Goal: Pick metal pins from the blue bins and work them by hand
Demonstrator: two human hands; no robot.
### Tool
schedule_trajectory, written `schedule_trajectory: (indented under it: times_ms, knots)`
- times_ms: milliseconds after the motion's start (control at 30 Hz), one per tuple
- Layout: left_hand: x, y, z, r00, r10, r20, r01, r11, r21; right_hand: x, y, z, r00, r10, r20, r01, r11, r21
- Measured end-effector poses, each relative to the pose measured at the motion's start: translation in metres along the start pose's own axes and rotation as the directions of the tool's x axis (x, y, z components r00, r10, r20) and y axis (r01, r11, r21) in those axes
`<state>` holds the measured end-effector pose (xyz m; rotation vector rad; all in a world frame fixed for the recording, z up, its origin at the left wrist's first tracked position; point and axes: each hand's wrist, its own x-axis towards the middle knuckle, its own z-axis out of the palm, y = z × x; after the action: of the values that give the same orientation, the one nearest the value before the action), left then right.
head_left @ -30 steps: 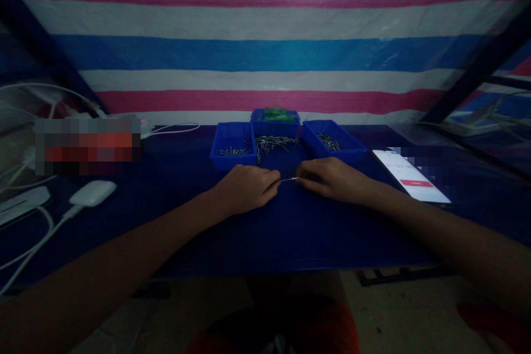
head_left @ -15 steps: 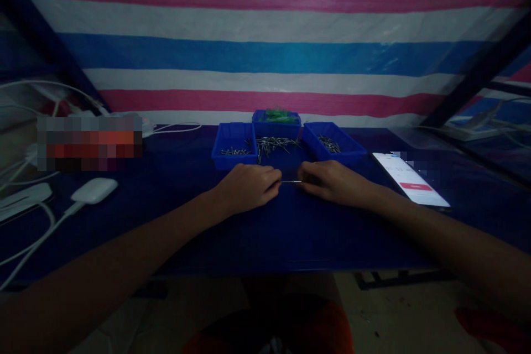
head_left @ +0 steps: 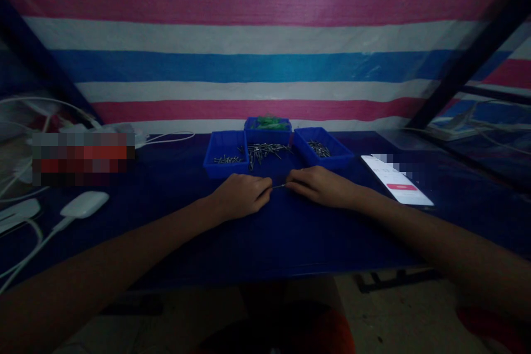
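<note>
A thin, shiny metal rod (head_left: 279, 186) spans the small gap between my two hands, tilted slightly up to the right. My left hand (head_left: 241, 194) pinches its left end, fingers closed. At the other end, my right hand (head_left: 326, 186) has its fingers closed on the rod too. Just beyond the hands lies a loose pile of similar thin metal pieces (head_left: 267, 149). A blue bin (head_left: 226, 167) with short metal pieces stands at the left of the pile, and another blue bin (head_left: 338, 161) with metal pieces at its right. The rod's ends are hidden by my fingers.
Behind the pile, a blue bin (head_left: 269, 134) holds green plastic-looking pieces (head_left: 267, 121). A lit phone (head_left: 396, 180) lies to the right on the blue table (head_left: 265, 249). At left are a white charger (head_left: 85, 204), cables and a blurred-out object. A striped sheet (head_left: 265, 66) hangs behind.
The gap between my hands has narrowed, so less of the rod shows, and it now slants a little. The whole view has shifted slightly.
</note>
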<state>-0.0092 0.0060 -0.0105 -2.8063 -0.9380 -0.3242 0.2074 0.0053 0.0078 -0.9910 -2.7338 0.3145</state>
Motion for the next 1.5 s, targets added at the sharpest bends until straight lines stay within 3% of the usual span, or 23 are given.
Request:
schedule_trajectory:
  times_ms: [233, 467, 600, 733, 1067, 1233, 1500]
  knots:
    - [0.005, -0.004, 0.005, 0.999, -0.021, 0.029, 0.022, 0.999, -0.038, 0.006, 0.008, 0.016, 0.999, 0.042, -0.024, -0.043, 0.998, -0.044]
    - [0.001, -0.005, 0.005, 0.999, -0.048, -0.006, 0.047, 0.996, -0.073, 0.014, 0.002, 0.008, 0.996, 0.046, 0.071, -0.041, 0.997, -0.068]
    - [-0.001, -0.005, 0.001, 0.999, -0.048, -0.015, 0.048, 0.998, -0.05, 0.017, 0.003, 0.008, 0.998, 0.054, 0.025, -0.053, 0.997, -0.058]
    - [0.0, -0.005, -0.001, 1.0, -0.011, -0.018, 0.011, 1.0, 0.012, 0.011, 0.006, 0.008, 0.999, -0.002, 0.051, 0.004, 0.999, -0.045]
    - [-0.001, -0.007, -0.004, 0.988, 0.05, -0.147, -0.05, 0.999, 0.008, 0.001, 0.002, 0.006, 0.999, -0.028, -0.018, 0.026, 0.992, -0.125]
    - [-0.001, -0.006, -0.006, 0.97, 0.094, -0.222, -0.099, 0.995, -0.015, 0.001, 0.003, 0.007, 0.998, -0.047, -0.048, 0.042, 0.995, -0.094]
    - [-0.002, -0.008, -0.003, 0.947, 0.215, -0.239, -0.228, 0.973, -0.026, 0.003, -0.004, 0.004, 0.998, -0.06, -0.035, 0.065, 0.987, 0.144]
